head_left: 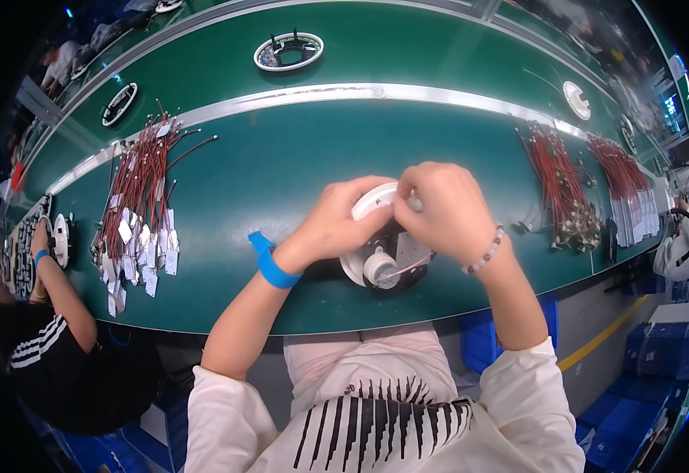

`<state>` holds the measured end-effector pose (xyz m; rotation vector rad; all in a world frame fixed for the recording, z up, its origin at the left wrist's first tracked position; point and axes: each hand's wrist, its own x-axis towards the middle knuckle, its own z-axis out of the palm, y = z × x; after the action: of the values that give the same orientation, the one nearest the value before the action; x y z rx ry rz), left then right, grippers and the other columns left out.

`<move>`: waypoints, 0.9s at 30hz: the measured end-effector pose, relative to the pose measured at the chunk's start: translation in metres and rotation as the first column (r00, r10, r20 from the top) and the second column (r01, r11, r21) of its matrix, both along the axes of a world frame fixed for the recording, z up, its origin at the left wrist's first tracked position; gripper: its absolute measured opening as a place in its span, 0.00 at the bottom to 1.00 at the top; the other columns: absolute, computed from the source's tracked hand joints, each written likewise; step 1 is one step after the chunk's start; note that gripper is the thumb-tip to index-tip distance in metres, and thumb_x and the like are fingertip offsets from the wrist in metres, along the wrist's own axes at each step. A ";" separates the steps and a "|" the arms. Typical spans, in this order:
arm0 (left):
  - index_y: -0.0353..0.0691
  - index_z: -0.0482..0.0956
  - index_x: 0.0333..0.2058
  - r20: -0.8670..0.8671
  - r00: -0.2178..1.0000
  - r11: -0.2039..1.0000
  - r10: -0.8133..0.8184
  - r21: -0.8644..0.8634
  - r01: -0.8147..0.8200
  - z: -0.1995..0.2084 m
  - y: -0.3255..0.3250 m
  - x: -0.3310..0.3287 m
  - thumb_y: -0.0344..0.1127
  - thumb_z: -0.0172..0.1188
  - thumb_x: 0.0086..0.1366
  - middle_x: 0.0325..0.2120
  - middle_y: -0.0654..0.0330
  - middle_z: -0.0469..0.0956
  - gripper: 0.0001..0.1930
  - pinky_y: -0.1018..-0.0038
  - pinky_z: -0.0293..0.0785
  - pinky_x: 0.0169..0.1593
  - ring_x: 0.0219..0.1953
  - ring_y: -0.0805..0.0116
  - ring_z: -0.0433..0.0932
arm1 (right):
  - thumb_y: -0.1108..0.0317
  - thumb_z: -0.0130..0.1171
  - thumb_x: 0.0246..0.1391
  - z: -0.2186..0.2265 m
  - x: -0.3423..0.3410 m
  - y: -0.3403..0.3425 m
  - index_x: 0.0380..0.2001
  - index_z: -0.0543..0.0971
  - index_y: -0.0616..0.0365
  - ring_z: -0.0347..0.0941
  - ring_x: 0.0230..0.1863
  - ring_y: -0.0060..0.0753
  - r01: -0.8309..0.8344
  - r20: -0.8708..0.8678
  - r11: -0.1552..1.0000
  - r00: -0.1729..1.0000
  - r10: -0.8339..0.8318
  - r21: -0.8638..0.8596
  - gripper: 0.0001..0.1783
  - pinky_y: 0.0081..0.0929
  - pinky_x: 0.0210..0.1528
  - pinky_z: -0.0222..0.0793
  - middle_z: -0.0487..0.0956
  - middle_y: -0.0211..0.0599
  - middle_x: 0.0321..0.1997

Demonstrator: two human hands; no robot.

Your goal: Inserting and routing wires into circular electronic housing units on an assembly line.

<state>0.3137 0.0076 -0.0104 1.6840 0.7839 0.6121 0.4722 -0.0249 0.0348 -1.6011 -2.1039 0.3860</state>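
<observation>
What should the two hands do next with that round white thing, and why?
Probably press the thin wire down into the round white part. Both the left hand and the right hand pinch at its top rim, and the wire lies loose across it.

Factory assembly line. A long green workbench [281, 165] with a metal rail [321, 93] runs across the frame. Bundles of red wire harnesses with white tags [139, 205] lie at left, more red bundles [565, 189] at right. Identical white round housings [288, 52] sit spaced along the far lane. Another seated worker [53, 315] at lower left; blue crates [644, 378] at lower right.
</observation>
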 end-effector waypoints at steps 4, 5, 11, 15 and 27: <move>0.32 0.71 0.42 0.011 1.000 1.000 0.016 0.008 -0.016 0.000 -0.001 0.000 0.30 0.53 0.53 0.34 0.56 0.75 0.16 0.76 0.70 0.39 0.35 0.72 0.73 | 0.71 0.55 0.34 0.006 0.007 -0.004 0.15 0.74 0.61 0.69 0.24 0.44 0.024 0.019 1.000 1.000 -0.024 0.005 0.05 0.33 0.27 0.64 0.73 0.43 0.19; 0.32 0.71 0.42 0.004 1.000 1.000 0.025 -0.004 -0.025 0.001 -0.001 0.001 0.30 0.53 0.53 0.34 0.56 0.75 0.16 0.76 0.70 0.39 0.35 0.72 0.73 | 0.70 0.55 0.33 0.006 0.009 -0.004 0.15 0.74 0.61 0.69 0.24 0.44 0.026 0.034 0.999 0.999 -0.027 0.021 0.05 0.33 0.27 0.64 0.73 0.43 0.19; 0.32 0.71 0.42 -0.005 1.000 1.000 0.018 0.026 -0.018 0.000 0.000 0.003 0.30 0.53 0.52 0.33 0.56 0.75 0.16 0.76 0.70 0.39 0.35 0.72 0.73 | 0.70 0.55 0.33 0.004 0.004 -0.001 0.15 0.74 0.62 0.70 0.24 0.44 0.049 0.116 0.998 0.992 -0.052 0.026 0.06 0.33 0.27 0.65 0.73 0.43 0.19; 0.32 0.71 0.42 -0.009 1.000 0.999 0.017 0.034 -0.017 -0.002 0.002 0.002 0.30 0.53 0.52 0.33 0.56 0.75 0.17 0.76 0.70 0.38 0.34 0.73 0.73 | 0.70 0.56 0.33 -0.001 -0.006 0.000 0.15 0.74 0.62 0.70 0.24 0.44 0.032 0.118 0.997 0.992 -0.040 0.070 0.05 0.34 0.26 0.65 0.72 0.42 0.19; 0.31 0.68 0.46 0.396 0.918 0.727 -0.038 -0.619 0.297 -0.007 0.020 -0.012 0.27 0.48 0.55 0.41 0.55 0.72 0.18 0.76 0.67 0.46 0.40 0.70 0.72 | 0.76 0.57 0.35 -0.010 0.009 -0.012 0.20 0.77 0.57 0.69 0.21 0.38 -0.031 -0.009 0.982 0.999 0.033 0.188 0.04 0.28 0.22 0.63 0.70 0.37 0.20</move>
<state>0.3014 0.0280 -0.0174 0.9152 0.4830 0.4118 0.4812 -0.0364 0.0248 -1.4546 -2.0919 0.2002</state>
